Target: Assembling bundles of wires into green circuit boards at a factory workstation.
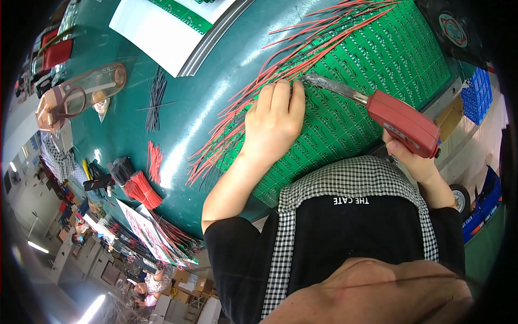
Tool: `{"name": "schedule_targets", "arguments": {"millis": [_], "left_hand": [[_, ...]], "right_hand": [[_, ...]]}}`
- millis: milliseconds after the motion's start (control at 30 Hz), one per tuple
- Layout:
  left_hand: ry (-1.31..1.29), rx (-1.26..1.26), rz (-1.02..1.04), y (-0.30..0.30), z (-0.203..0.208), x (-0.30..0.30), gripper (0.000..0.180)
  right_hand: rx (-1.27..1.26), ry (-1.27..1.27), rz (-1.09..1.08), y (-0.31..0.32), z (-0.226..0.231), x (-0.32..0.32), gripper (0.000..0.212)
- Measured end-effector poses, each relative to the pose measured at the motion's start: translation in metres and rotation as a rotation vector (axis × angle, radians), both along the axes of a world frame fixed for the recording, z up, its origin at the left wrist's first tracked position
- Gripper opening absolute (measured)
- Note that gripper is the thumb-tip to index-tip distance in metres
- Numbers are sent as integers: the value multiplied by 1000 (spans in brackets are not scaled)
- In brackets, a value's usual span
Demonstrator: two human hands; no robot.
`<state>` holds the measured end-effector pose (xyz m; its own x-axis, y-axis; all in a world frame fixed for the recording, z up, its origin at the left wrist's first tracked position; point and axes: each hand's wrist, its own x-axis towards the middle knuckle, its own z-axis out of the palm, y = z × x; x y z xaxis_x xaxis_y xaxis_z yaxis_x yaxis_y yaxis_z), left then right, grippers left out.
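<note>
A wide panel of green circuit boards [345, 102] lies on the table in front of me. Rows of red and black wires [216, 143] stick out along its far left edge. My left hand [275, 119] rests over the panel with fingers bent and close together, their tips down among the wires; what they pinch is hidden. My right hand [413, 159] is wrapped round the grip of a red soldering gun [404, 123]. The gun's metal tip reaches the board edge just beside my left fingertips.
Loose black wires [156, 102], short red wires [155, 162] and bundled red wires [142, 190] lie on the green table [189, 97]. A clear bottle [81, 94] lies at left. White sheets [162, 43] are stacked at the far side. A blue crate [477, 96] stands at right.
</note>
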<state>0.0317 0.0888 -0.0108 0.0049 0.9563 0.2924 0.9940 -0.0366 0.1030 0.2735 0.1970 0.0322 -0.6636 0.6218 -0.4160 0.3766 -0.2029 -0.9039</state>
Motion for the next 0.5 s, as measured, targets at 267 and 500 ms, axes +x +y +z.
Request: {"name": "schedule_targets", "arguments": {"millis": [267,500], "left_hand": [[8,-3,7,2,1,2,25],[13,6,1,3,0,2,25]], "right_hand": [[-118,48,-5,2,1,6,47],[-2,63,7,3,0,2,50]]}}
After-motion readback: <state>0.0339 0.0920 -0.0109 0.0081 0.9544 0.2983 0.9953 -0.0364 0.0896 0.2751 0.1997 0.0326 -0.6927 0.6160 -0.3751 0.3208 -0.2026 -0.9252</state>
